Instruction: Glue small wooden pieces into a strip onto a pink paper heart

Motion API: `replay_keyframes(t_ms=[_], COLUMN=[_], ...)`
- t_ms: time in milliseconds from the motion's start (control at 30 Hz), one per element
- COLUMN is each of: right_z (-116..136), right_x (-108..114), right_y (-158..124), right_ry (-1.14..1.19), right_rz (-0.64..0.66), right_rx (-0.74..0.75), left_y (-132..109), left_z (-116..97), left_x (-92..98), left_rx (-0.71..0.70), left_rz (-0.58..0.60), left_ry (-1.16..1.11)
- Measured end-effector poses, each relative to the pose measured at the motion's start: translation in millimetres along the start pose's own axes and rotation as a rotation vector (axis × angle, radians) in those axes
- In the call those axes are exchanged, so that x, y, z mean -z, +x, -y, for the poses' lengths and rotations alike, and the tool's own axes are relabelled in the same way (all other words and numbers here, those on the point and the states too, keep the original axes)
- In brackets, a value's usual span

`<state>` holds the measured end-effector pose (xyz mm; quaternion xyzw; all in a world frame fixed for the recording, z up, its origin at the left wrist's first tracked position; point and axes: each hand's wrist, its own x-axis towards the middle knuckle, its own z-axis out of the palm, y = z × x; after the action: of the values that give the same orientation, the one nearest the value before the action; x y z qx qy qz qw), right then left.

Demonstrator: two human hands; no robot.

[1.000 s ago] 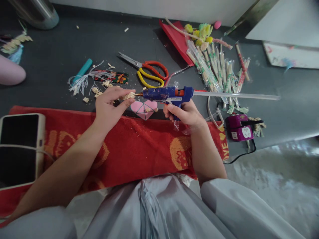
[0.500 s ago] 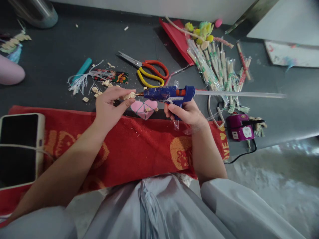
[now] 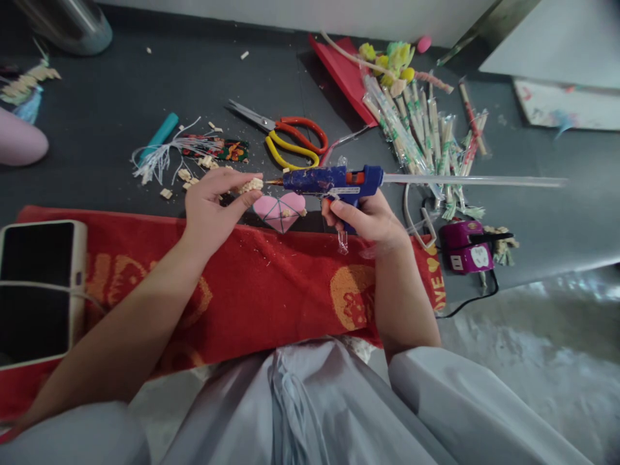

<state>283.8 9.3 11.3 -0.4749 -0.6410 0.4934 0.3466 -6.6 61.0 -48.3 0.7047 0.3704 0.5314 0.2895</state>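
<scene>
My left hand (image 3: pixel 213 206) pinches the small pale wood-chip cluster (image 3: pixel 250 186) just above the pink paper heart (image 3: pixel 279 212), my right hand (image 3: pixel 365 219) grips the blue plastic hot-glue gun (image 3: pixel 334 181), nozzle at the cluster: gluing, I judge, which calls next for a gentle, steady trigger squeeze.

**Dark tabletop, pale wall behind**

I'm looking down on a dark grey tabletop (image 3: pixel 121 97) running right up to a white wall (image 3: pixel 290 14) at the far edge. Shiny metal cylinder (image 3: pixel 72 26) in the far left corner, white panel (image 3: pixel 557 39) far right. Below the table's right edge, a pale mottled floor (image 3: pixel 533 349) catches soft light
</scene>
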Motion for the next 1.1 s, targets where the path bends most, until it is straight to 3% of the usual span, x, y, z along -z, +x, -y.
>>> replay_keyframes(t_ms=[133,233,367,500,633,700,767,833,967,1100], right_z=[-6.4,-12.9,-26.6,-37.6,-21.6,-5.3,8.2,13.5,1.8,-11.4], right_x=[20.1,45.5,68.8,69.8,61.8,52.5,36.1,13.3,-30.0,-44.7], right_y=[-2.3,-5.8,-9.9,-13.0,-20.4,-22.6,-20.0,-12.5,7.0,16.3], right_ry=[-0.268,-0.527,-0.744,-0.885,-1.010,-1.083,-1.054,-0.939,-0.871,-0.860], right_rz=[-0.228,-0.350,-0.294,-0.258,-0.213,-0.305,-0.307,-0.186,-0.038,-0.021], right_rx=[0.087,0.060,-0.036,-0.060,-0.102,-0.080,0.030,0.167,0.307,0.314], left_y=[-2.5,-3.9,-4.0,-3.4,-4.5,-5.4,-5.8,-5.8,-5.9,-6.7], left_z=[1.7,3.0,1.7,-1.3,-1.8,-1.2,0.0,1.9,6.5,7.0], left_x=[-0.6,-1.7,-2.1,-0.7,-1.2,-2.2,-3.2,-4.0,-5.3,-6.6], left_rx=[0.035,0.018,0.003,-0.008,0.040,0.062,0.082,0.081,0.036,0.030], left_rz=[-0.023,-0.035,0.000,0.060,0.096,0.111,0.129,0.143,0.133,0.131], left_ry=[0.032,0.051,0.101,0.149,0.181,0.195,0.213,0.213,0.162,0.151])
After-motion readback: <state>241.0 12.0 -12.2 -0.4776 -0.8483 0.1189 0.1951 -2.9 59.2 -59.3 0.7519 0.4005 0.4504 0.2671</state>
